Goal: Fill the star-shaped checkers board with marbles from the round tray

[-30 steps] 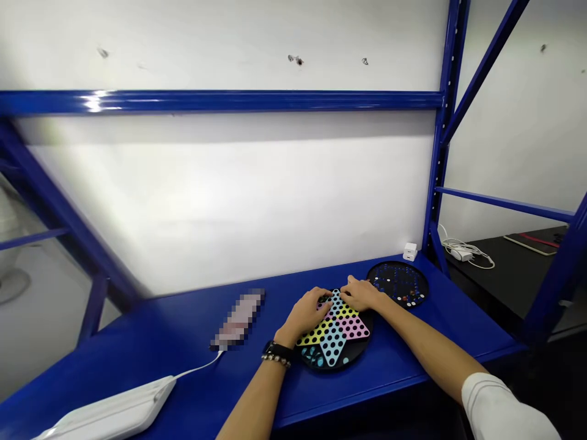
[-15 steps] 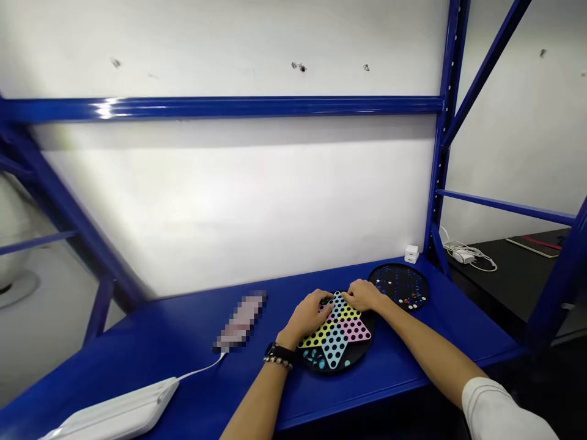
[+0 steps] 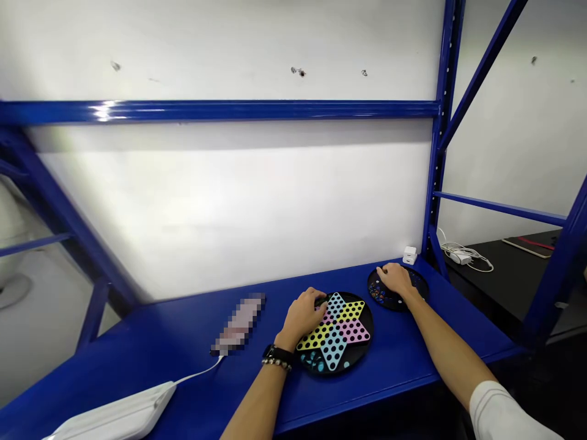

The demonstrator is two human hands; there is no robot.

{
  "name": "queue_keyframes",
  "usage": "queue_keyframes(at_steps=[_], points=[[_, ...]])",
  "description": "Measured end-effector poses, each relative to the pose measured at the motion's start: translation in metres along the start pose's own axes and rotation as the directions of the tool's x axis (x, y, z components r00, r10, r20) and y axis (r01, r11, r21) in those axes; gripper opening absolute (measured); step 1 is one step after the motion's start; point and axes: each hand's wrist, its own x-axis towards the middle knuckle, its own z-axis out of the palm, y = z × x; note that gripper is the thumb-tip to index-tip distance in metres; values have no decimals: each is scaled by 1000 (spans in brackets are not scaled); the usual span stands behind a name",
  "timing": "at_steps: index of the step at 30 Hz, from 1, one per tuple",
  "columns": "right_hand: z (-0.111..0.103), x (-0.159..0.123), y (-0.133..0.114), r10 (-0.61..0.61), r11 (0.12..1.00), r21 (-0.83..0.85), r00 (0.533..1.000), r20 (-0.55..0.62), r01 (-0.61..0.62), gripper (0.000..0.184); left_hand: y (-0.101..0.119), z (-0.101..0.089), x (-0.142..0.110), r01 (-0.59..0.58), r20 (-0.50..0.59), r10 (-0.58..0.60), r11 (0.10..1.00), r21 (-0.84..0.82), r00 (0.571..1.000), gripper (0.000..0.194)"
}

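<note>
My left hand rests on the upper left edge of a round black Chinese checkers board. Its fingers are bent, with a gap between thumb and index finger. A star with holes, in blue, yellow and pink, covers the board's middle. Light-blue pieces lie in the front left compartment. Farther right, my right hand is over a round black tray, fingers apart and reaching to its left side. Small blue and orange pieces lie just below those fingers; the fingertips are partly hidden.
A blurred-out phone-like object lies left of the board, a cable running to a white device. White charger blocks stand behind the tray. Blue shelf posts and a white wall bound the blue table.
My right hand has left the star's far tip and moved right to the tray. Small pieces in the tray now gather at its left. My left hand stays about where it was.
</note>
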Motion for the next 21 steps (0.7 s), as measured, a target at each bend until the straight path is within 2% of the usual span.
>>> queue_keyframes(at_steps=[3, 6, 8, 10, 12, 14, 16, 21], points=[[3, 1, 6, -29, 999, 12, 1000, -7, 29, 52, 0, 0, -1, -42, 35, 42, 999, -16, 998, 34], [4, -2, -7, -80, 995, 65, 996, -27, 82, 49, 0, 1, -1, -73, 54, 74, 997, -16, 996, 39], [3, -8, -21, -167, 974, 152, 986, -16, 168, 45, 0, 2, -1, -70, 67, 69, 997, 17, 995, 42], [2, -16, -37, -303, 925, 254, 952, 40, 283, 44, 0, 4, -1, -72, 83, 68, 996, 54, 994, 44], [1, -26, -51, -447, 864, 314, 886, 123, 393, 46, -1, 6, -1, -87, 91, 80, 993, 76, 993, 45], [2, -35, -63, -530, 834, 298, 826, 194, 465, 51, -2, 6, -1, -95, 99, 86, 992, 86, 991, 46], [3, -40, -70, -536, 840, 244, 808, 244, 484, 58, -2, 5, 0, -85, 110, 75, 992, 96, 991, 46], [-1, -42, -73, -447, 894, 166, 855, 262, 417, 63, 0, 2, 0, -45, 112, 33, 994, 102, 993, 44]])
